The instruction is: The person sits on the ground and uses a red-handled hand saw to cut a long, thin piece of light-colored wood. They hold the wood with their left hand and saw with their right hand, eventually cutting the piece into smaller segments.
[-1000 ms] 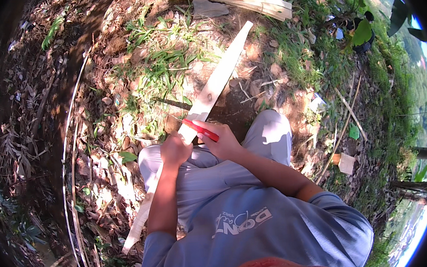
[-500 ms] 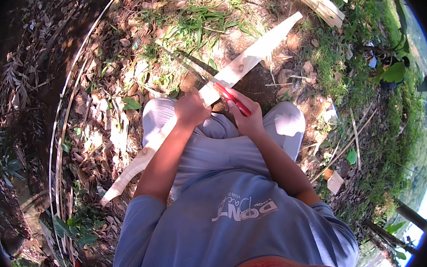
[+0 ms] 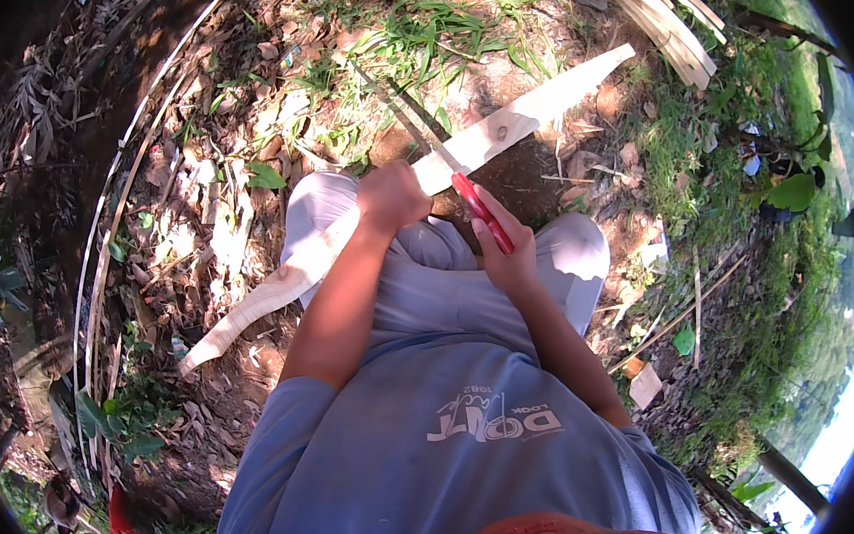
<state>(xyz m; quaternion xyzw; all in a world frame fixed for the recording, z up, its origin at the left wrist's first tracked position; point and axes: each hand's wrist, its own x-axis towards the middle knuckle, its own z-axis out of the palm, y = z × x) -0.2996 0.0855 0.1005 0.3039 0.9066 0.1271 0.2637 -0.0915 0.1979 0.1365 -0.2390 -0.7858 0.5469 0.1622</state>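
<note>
A long pale wooden board (image 3: 519,119) lies slantwise across my lap, its far right end tapering and its near left end curved. My left hand (image 3: 393,197) is closed around the board near its middle. In my right hand (image 3: 507,244) is a saw (image 3: 483,211) with a red handle and a long, narrow blade. The blade crosses the board just right of my left hand and points away to the far left. Whether its edge bites into the wood I cannot tell.
Split pale wood strips (image 3: 664,22) lie at the far right. Long thin bent strips (image 3: 108,227) curve along the left. Dry leaves and grass (image 3: 429,41) cover the ground. A red object (image 3: 122,522) is at the lower left, and a small wood block (image 3: 645,386) lies to the right.
My right hand has drawn the saw back toward me, so its handle sits nearer the board's near edge. My left hand keeps its grip. The whole view has shifted slightly.
</note>
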